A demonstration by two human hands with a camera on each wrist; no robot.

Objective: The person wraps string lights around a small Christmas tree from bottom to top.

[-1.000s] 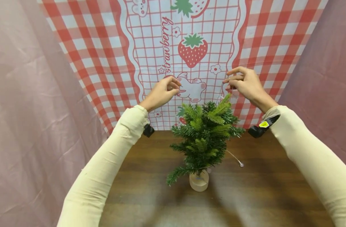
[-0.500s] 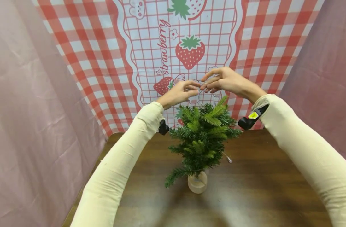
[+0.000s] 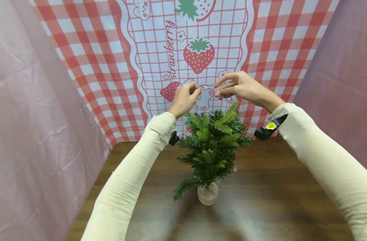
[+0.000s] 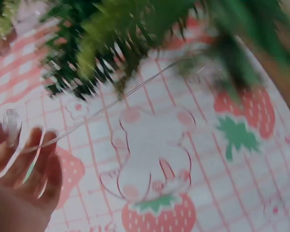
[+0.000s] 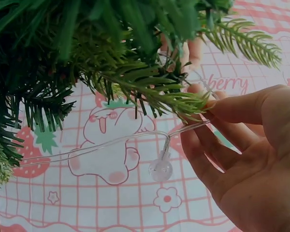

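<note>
A small artificial Christmas tree (image 3: 211, 144) stands upright on a round wooden base (image 3: 207, 195). Above and behind its top, my left hand (image 3: 184, 98) pinches a string of fairy lights; in the left wrist view a clear bulb (image 4: 10, 126) sits at its thumb and fingers, and the thin wire (image 4: 92, 116) runs from there behind the branches. Level with it on the right, my right hand (image 3: 243, 88) holds the same clear string between thumb and fingers. A bulb (image 5: 160, 170) dangles from the wire beside those fingers in the right wrist view. Branches hide part of the string.
The brown wooden table (image 3: 270, 190) spreads around the base. Another clear bulb (image 3: 235, 170) lies just right of the tree. A strawberry-print cloth (image 3: 198, 57) hangs behind, and pink curtains (image 3: 44, 117) line both sides.
Both hands have come closer together over the treetop, the right moving left and the left moving right. My left fingers reached out, then closed on the string. The bulb by the tree slid left.
</note>
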